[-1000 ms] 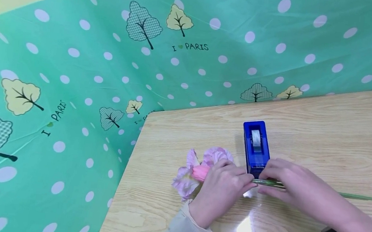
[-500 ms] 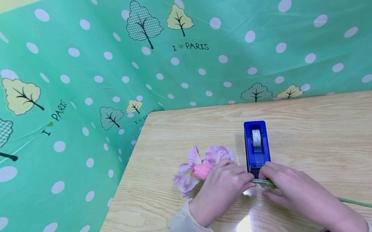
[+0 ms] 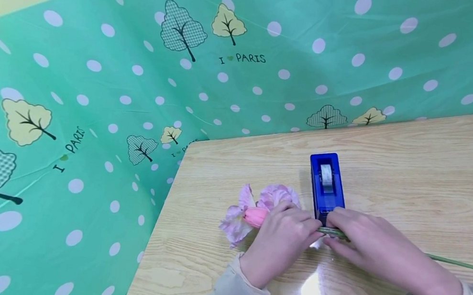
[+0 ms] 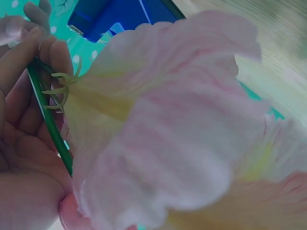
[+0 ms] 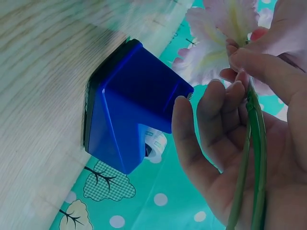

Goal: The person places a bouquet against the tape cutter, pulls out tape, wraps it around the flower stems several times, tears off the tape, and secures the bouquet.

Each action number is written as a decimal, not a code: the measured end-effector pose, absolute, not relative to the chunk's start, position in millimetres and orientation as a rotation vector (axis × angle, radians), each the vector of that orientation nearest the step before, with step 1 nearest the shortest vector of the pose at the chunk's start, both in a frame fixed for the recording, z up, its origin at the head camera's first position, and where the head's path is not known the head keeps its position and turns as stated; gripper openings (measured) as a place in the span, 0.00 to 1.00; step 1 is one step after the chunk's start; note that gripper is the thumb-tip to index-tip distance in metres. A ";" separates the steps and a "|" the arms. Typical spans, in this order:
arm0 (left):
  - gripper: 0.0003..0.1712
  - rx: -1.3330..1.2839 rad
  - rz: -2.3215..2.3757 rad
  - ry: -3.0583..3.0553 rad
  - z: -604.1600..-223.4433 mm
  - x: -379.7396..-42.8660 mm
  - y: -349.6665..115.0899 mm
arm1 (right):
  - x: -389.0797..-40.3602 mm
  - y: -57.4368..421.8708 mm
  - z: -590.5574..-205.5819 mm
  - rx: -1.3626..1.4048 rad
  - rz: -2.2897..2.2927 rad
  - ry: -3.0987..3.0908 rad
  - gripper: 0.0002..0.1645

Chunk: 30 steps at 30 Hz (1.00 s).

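Several artificial flowers lie bunched together: pale lilac-pink blooms (image 3: 234, 226) and a pink tulip bud (image 3: 255, 217), with green stems (image 3: 332, 232) running to the right. My left hand (image 3: 283, 241) grips the stems just below the blooms; its palm and curled fingers (image 4: 29, 115) show around a green stem in the left wrist view. Close beside it, my right hand (image 3: 367, 238) pinches the stems between thumb and fingers, while its index finger (image 5: 184, 124) stands apart from them. The stems cross the right palm. A blue tape dispenser (image 3: 328, 193) stands just behind both hands.
A roll of tape (image 3: 326, 177) sits in the dispenser, whose toothed cutting edge (image 5: 190, 96) faces the hands. One long stem end (image 3: 460, 263) sticks out past the right forearm. A green dotted cloth (image 3: 242, 90) hangs behind and left of the wooden table (image 3: 431, 187).
My right hand has shifted slightly left along the stems, its thumb and fingers regripping. The far stem end has tilted toward the table's front. The left hand stays in place.
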State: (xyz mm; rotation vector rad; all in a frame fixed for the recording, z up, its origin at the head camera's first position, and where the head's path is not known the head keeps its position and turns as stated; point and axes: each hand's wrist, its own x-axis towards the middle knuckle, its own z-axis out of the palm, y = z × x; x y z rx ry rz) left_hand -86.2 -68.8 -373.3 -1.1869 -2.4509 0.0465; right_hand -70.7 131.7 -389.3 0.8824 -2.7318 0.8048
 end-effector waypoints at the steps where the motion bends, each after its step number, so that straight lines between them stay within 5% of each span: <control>1: 0.08 -1.188 0.042 -2.452 -373.3 -86.4 -68.9 | -70.4 131.3 -389.2 0.880 0.803 -2.719 0.16; 15: 0.06 -1.167 -0.050 -2.465 -374.1 -93.2 -76.3 | -71.0 133.9 -383.7 0.954 0.759 -2.724 0.17; 30: 0.05 -1.117 -0.199 -2.481 -354.8 -102.0 -95.2 | -65.6 112.7 -379.9 0.768 0.838 -2.645 0.02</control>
